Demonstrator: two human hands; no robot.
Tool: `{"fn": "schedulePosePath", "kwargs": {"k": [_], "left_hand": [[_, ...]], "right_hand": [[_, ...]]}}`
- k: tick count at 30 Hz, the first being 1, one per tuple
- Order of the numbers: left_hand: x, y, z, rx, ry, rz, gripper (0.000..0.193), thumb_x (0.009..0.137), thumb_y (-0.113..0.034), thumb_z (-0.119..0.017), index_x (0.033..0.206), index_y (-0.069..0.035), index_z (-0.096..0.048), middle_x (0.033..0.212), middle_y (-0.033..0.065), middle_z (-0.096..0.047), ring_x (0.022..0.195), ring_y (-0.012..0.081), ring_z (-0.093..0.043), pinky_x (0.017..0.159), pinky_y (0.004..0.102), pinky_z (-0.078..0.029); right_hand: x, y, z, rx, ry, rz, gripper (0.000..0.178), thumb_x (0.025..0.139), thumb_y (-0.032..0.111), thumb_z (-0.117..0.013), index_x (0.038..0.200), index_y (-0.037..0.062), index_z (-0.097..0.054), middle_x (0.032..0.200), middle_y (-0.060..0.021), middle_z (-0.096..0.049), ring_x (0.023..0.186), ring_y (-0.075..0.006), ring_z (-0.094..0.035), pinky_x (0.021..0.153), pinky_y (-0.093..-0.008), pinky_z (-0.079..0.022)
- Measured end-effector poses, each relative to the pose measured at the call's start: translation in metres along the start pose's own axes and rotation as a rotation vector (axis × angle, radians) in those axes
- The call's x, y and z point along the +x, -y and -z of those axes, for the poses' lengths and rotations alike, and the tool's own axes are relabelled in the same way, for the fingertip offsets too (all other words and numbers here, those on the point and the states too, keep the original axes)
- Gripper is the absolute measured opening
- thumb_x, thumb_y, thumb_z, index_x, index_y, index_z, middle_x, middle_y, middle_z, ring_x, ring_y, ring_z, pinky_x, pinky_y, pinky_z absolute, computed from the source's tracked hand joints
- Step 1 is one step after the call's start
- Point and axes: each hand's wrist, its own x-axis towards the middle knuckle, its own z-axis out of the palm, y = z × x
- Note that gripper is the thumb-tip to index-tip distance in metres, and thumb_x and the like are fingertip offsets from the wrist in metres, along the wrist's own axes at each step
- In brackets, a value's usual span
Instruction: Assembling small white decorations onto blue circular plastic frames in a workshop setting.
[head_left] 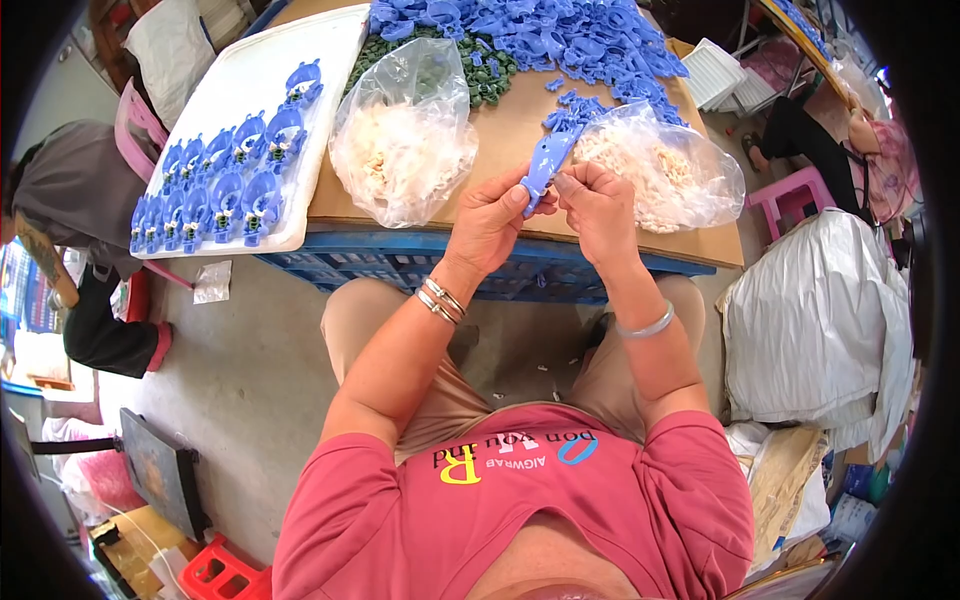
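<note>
Above the table's near edge, my left hand (490,220) is closed on a long blue plastic toy part (548,158), its thumb on the lower end. My right hand (602,208) is beside it, thumb and fingers pinched together close to the part's right side; whatever they hold is hidden. Just behind my right hand lies a clear plastic bag (716,180) of small cream-coloured pieces. Another open clear bag (402,150) of similar pale pieces stands left of my hands. Loose small blue parts (578,112) lie beyond the held one.
A white tray (310,140) at left carries rows of blue toy assemblies (248,135). Heaps of blue parts (560,40) and dark green pieces (405,68) cover the table's back. Blue crates (400,255) support the cardboard top (520,130). Other people sit at both sides; a white sack (810,310) stands right.
</note>
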Motion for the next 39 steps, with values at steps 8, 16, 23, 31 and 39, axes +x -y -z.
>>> {"fn": "schedulePosePath", "kwargs": {"k": [8,16,23,31,39], "left_hand": [[0.000,0.001,-0.005,-0.074,-0.026,-0.018,0.030,0.084,-0.013,-0.052,0.110,0.003,-0.052,0.093,0.0106,-0.059,0.085,0.0200,-0.058,0.078,0.0344,-0.048],[0.000,-0.001,-0.003,-0.110,-0.034,-0.027,0.027,0.085,-0.012,-0.051,0.106,0.004,-0.053,0.092,0.0099,-0.059,0.084,0.0192,-0.057,0.077,0.0358,-0.048],[-0.001,-0.001,-0.007,-0.079,-0.075,-0.022,0.025,0.085,-0.013,-0.052,0.105,0.003,-0.054,0.091,0.0082,-0.060,0.083,0.0185,-0.057,0.076,0.0357,-0.049],[0.000,-0.002,0.002,-0.155,-0.087,0.087,0.024,0.088,-0.019,-0.047,0.093,0.003,-0.056,0.087,0.0110,-0.060,0.073,0.0211,-0.059,0.067,0.0352,-0.050],[0.002,-0.009,0.009,-0.218,-0.068,0.243,0.027,0.087,-0.022,-0.047,0.094,0.003,-0.054,0.084,0.0144,-0.059,0.069,0.0250,-0.059,0.058,0.0334,-0.050]], "right_hand": [[0.000,-0.010,0.001,-0.870,-0.176,1.023,0.008,0.068,0.000,-0.055,0.075,0.0033,-0.053,0.068,-0.0100,-0.052,0.062,-0.0271,-0.053,0.053,-0.0313,-0.043],[0.000,-0.008,-0.002,-0.969,-0.194,1.106,0.013,0.061,0.003,-0.057,0.073,0.0045,-0.051,0.066,-0.0069,-0.049,0.059,-0.0230,-0.051,0.051,-0.0315,-0.042],[0.002,-0.011,0.000,-1.028,-0.150,1.168,0.016,0.060,0.004,-0.056,0.075,0.0025,-0.053,0.068,-0.0071,-0.050,0.060,-0.0214,-0.051,0.052,-0.0309,-0.041],[0.010,-0.005,0.009,-1.000,0.076,1.330,0.023,0.058,0.010,-0.058,0.079,0.0012,-0.054,0.075,-0.0051,-0.049,0.062,-0.0189,-0.048,0.056,-0.0297,-0.039],[0.006,-0.012,0.009,-0.481,0.148,0.815,0.012,0.066,-0.001,-0.060,0.077,0.0030,-0.058,0.070,-0.0065,-0.054,0.060,-0.0190,-0.052,0.052,-0.0288,-0.042]]}}
